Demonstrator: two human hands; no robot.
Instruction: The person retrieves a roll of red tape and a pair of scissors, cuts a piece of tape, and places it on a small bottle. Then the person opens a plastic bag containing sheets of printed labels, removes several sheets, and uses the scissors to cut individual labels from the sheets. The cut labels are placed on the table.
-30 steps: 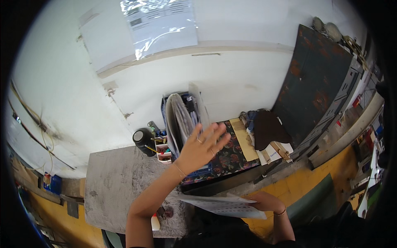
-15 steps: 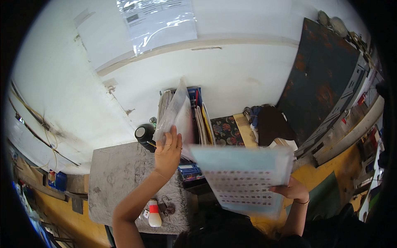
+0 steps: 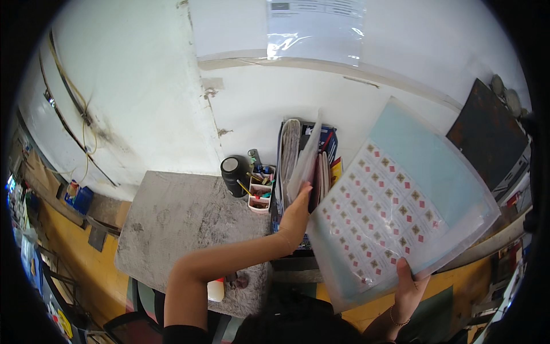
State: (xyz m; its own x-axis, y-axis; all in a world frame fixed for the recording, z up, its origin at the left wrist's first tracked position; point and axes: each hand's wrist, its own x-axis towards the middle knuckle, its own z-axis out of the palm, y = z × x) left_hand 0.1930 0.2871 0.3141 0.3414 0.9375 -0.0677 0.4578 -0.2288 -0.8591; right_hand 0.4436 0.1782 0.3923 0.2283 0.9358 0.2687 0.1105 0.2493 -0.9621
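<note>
My right hand (image 3: 408, 295) grips the lower edge of a large clear plastic folder (image 3: 464, 189), its thumb lying on the front. Inside the folder are a pale blue sheet and a sheet printed with rows of small red and brown marks. My left hand (image 3: 295, 221) reaches in among upright files, against a translucent plastic sleeve (image 3: 306, 157). Most of its fingers are hidden there, so its grip cannot be made out. The file rack (image 3: 329, 136) also holds several paper folders (image 3: 322, 178), partly covered by the large folder.
A grey plush-covered table (image 3: 166, 223) stands to the left. On it are a black bottle (image 3: 232, 178), a pen organizer (image 3: 260, 198) and a white bottle (image 3: 216, 291) partly behind my left forearm. A white wall rises behind; a dark panel (image 3: 490, 132) leans at the right.
The view has swung left. The large folder has been raised and tilted, its printed side now clearer. My left hand has gone deeper among the files, its fingers no longer plainly visible.
</note>
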